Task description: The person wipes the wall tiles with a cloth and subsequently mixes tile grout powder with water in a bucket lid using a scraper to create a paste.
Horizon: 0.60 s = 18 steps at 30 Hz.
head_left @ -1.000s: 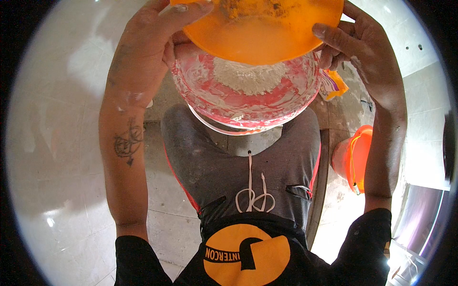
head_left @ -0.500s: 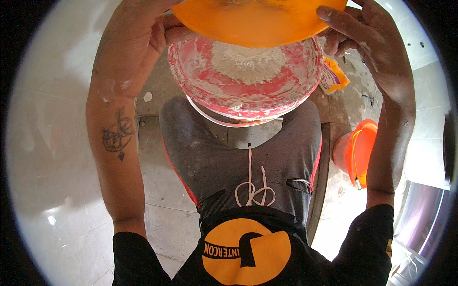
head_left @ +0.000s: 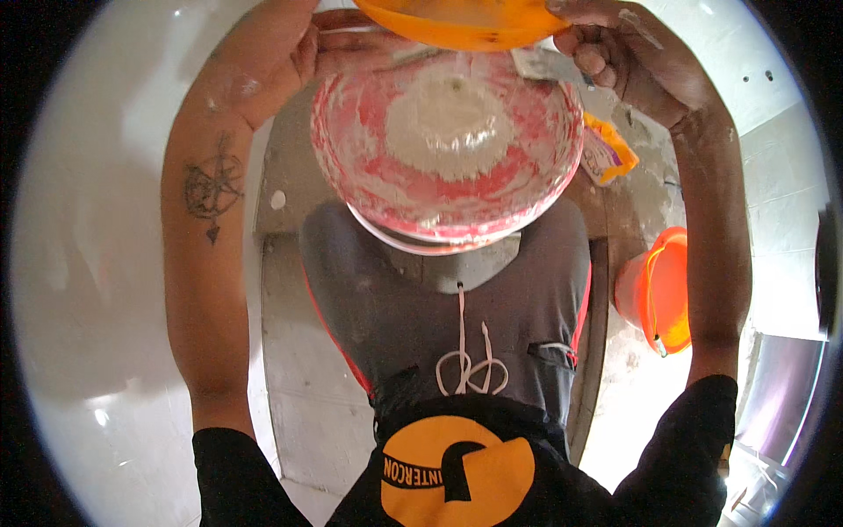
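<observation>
Both hands hold an orange plastic bowl [head_left: 465,31] at the top edge, where part of it is cut off. My left hand [head_left: 294,57] grips its left side. On its right rim, my right hand [head_left: 628,57] has its thumb on top and fingers curled below. Beneath the bowl, between my knees, is a red bucket [head_left: 342,167], its inner wall smeared with whitish residue. A pale, wet-looking mixture [head_left: 448,123] lies in it, shiny in the middle. Close to my right fingers, a flat grey blade-like piece [head_left: 540,66] shows at the bucket's far rim; its kind is unclear.
An orange bucket [head_left: 654,290] with a cord-like handle stands at the right. An orange-and-white packet [head_left: 606,154] lies beside the red bucket. Pale tiled wall [head_left: 97,263] runs along the left. My trousered legs [head_left: 351,299] flank the red bucket.
The bowl has moved farther up and away, uncovering more of the red bucket. Its pale contents, a powdery mound before, now look wetter and shinier.
</observation>
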### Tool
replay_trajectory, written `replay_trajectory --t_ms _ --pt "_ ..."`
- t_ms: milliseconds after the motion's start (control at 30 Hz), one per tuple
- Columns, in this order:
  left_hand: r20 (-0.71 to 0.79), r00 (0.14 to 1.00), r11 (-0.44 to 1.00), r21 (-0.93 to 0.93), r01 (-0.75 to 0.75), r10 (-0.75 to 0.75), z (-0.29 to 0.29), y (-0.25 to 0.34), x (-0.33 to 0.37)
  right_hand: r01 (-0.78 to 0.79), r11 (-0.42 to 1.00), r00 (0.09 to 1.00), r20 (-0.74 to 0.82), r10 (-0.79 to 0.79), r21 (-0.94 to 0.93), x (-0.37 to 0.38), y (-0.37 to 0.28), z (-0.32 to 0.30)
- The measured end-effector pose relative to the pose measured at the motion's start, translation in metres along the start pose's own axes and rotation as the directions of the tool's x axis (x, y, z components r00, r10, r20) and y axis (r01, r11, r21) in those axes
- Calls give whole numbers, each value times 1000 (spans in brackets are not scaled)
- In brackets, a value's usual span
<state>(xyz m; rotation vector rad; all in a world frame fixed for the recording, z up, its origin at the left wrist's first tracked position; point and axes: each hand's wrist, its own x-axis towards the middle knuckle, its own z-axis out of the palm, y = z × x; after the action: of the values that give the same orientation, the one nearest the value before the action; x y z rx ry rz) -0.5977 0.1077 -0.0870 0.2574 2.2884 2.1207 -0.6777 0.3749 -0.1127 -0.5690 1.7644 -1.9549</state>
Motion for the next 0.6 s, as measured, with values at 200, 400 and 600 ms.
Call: replay_trajectory --t_ms 200,400,600 --pt "364 927 994 -29 108 -90 -25 29 44 312 -156 817 349 -460 -937 -38 -30 -40" --pt "-20 995 750 659 -61 98 -88 -40 93 -290 333 778 -424 -464 -897 -182 -9 -99" --pt "-73 992 663 748 -16 107 -49 -113 143 -100 955 371 -880 296 279 -442 104 -215"
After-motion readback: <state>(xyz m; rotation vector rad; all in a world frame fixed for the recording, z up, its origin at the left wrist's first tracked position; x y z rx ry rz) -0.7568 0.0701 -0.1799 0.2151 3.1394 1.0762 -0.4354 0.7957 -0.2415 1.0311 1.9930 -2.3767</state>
